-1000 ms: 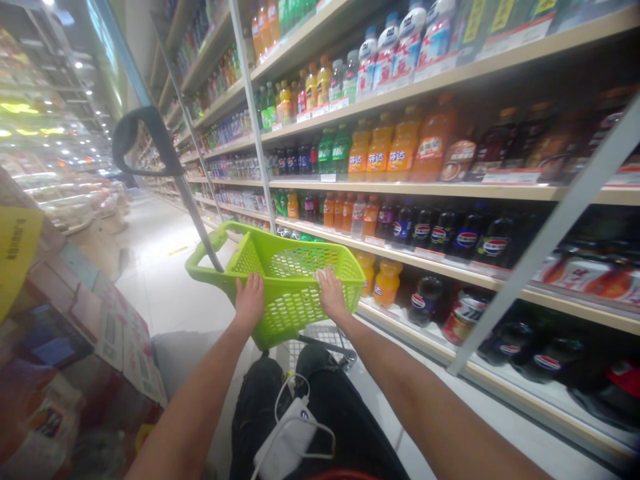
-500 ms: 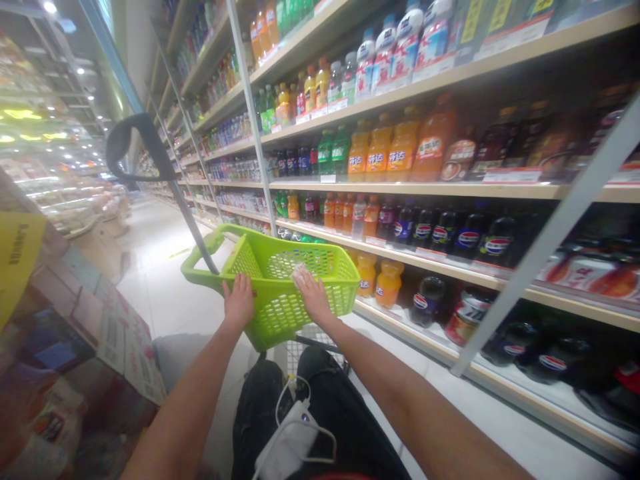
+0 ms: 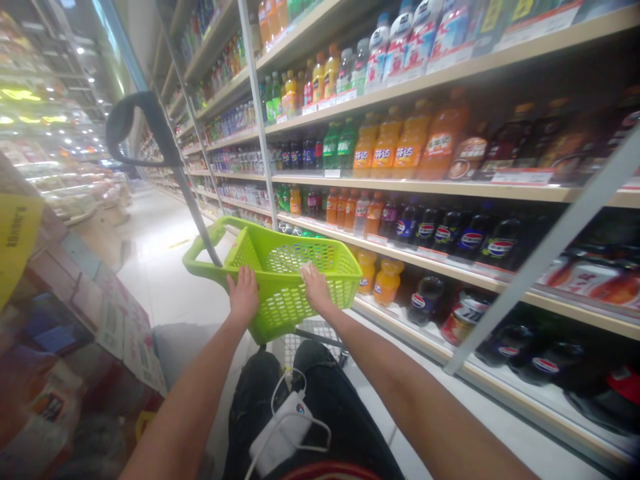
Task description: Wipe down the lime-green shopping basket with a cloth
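While both hands (image 3: 243, 295) grip, the green basket (image 3: 285, 313) tilts.

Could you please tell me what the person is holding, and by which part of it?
The left hand and right hand grip a lime-green plastic shopping basket by its near rim; a small white item at the right fingertips cannot be identified.

Lime-green plastic shopping basket (image 3: 280, 310), latticed sides, upright
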The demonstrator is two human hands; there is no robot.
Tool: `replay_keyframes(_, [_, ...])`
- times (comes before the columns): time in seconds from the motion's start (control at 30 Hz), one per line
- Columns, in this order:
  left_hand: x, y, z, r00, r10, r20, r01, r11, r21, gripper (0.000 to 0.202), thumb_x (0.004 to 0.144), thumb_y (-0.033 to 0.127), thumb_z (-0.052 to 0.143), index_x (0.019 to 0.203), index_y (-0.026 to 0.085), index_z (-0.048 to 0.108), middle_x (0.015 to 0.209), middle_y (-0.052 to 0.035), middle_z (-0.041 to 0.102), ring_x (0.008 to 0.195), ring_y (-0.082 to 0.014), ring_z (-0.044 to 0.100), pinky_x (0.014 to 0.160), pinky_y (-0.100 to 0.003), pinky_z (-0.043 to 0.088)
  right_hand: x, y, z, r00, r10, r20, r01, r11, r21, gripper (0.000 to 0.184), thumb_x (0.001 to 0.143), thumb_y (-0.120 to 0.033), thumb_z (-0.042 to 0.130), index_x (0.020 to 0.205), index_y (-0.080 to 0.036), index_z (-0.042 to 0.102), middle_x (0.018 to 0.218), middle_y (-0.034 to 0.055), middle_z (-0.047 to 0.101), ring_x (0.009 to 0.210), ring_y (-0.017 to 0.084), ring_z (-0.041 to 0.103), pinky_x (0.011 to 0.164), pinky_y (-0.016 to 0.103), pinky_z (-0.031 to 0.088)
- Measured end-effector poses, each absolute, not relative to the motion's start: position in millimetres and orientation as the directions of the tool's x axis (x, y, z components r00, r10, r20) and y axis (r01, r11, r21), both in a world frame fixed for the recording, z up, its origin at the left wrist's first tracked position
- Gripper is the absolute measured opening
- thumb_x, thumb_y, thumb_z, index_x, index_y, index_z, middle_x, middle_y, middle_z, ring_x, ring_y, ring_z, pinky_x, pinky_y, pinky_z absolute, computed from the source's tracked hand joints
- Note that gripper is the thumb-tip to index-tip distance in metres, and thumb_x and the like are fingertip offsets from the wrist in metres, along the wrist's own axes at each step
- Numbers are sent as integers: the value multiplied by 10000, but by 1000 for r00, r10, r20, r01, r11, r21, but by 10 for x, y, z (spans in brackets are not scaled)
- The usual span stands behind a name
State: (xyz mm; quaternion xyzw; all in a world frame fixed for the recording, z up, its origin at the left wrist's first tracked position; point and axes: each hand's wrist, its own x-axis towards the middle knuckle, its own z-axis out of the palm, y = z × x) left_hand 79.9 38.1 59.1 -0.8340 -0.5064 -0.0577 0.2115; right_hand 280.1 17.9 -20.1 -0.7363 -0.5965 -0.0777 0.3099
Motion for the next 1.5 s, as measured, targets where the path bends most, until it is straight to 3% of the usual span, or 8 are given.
replay_keyframes(0.17, [802,379,612,485,824,293,866,-406,-292,588,787,127,272,1372,72,275,1460,-135,233,1354,-258,170,1055,-584,101,2229,287,-63,74,811,581,952,115,-282,555,794,-10,350,1311,-203,415,1443,89,292,1343,205,206,1045,443,233])
replay_keyframes(0.33, [746,386,587,485,807,338,870,-407,-278,615,760,136,307,1369,53,273,1466,-134,213,1361,-263,139,1059,-589,83,2481,116,-185,60,811,582,970,89,-224,553,800,-13,353,1312,-214,413,1437,96,301,1339,205,219,1043,476,214])
replay_keyframes(0.57, [812,356,523,449,814,368,891,-375,-257,616,764,143,298,1366,20,261,1464,-160,208,1357,-279,144,1050,-595,112,2909,-43,-367,243,775,583,947,-58,-317,569,787,-2,351,1327,-179,392,1438,126,294,1337,215,218,1032,473,243])
replay_keyframes(0.83, [843,322,610,448,815,368,893,-386,-232,594,779,164,324,1361,53,288,1455,-156,238,1350,-272,178,1050,-582,136,2096,316,-49,89,756,649,912,200,-359,540,792,-19,349,1312,-150,415,1426,107,324,1326,184,246,1044,379,289])
replay_keyframes(1.0, [996,280,855,587,692,421,803,-565,-191,580,809,144,286,1387,138,245,1465,-96,242,1349,-205,203,1083,-521,101,2018,391,-11,58,739,671,872,290,-394,488,840,-93,330,1324,-114,382,1378,106,404,1288,173,321,1046,363,288])
replay_keyframes(1.27, [1326,391,806,591,758,277,782,-622,37,501,856,247,271,1351,173,306,1401,-80,384,1292,-195,325,1072,-520,151,2258,272,-87,160,732,662,880,197,-431,406,837,-164,385,1220,-138,515,1328,123,451,1239,209,374,1012,361,300])
replay_keyframes(1.4, [1368,432,729,563,748,352,805,-592,-28,419,860,362,316,1214,195,466,1348,-92,448,1238,-224,388,1043,-506,224,2470,115,-102,137,768,626,883,192,-429,449,786,-111,406,1217,-176,511,1252,103,527,1169,202,445,1034,429,240])
replay_keyframes(1.5, [1400,452,705,564,736,374,815,-570,-108,369,833,382,399,1133,205,521,1340,-98,446,1242,-251,372,1036,-509,230,2611,44,-129,157,784,600,904,130,-407,478,764,-99,412,1230,-173,493,1332,109,455,1238,218,374,1049,474,184])
